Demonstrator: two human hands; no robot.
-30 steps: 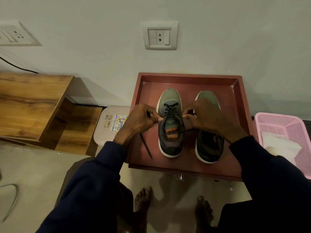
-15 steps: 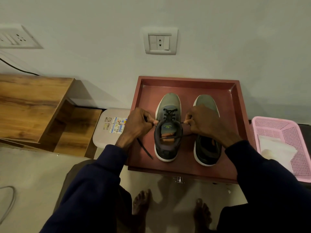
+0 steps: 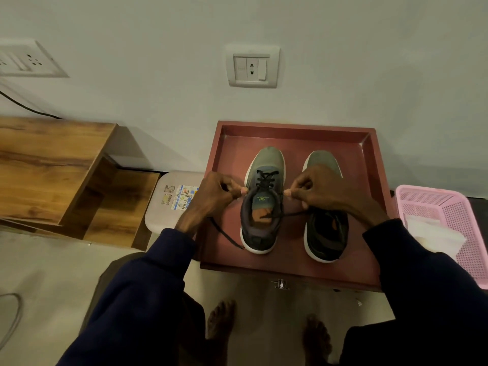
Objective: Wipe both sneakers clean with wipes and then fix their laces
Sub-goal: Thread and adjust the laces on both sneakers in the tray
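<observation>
2 sides of left sneaker (image 3: 266, 159), left hand (image 3: 214, 194), right hand (image 3: 319, 191) pinching lace (image 3: 267, 178)

Both hands (image 3: 215, 192) (image 3: 318, 190) pinch the left sneaker's (image 3: 262, 199) lace (image 3: 227, 235) on the red tray (image 3: 369, 207).

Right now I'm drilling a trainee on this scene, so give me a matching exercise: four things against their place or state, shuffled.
Things:
1 red tray
2 pink basket
3 wall socket
4 sneaker being laced

Places or states:
a on the wall above the tray
b holds both sneakers
c its lace pinched by left hand and right hand
d right of the tray, white sheet inside

Pairs: 1-b, 2-d, 3-a, 4-c
</observation>
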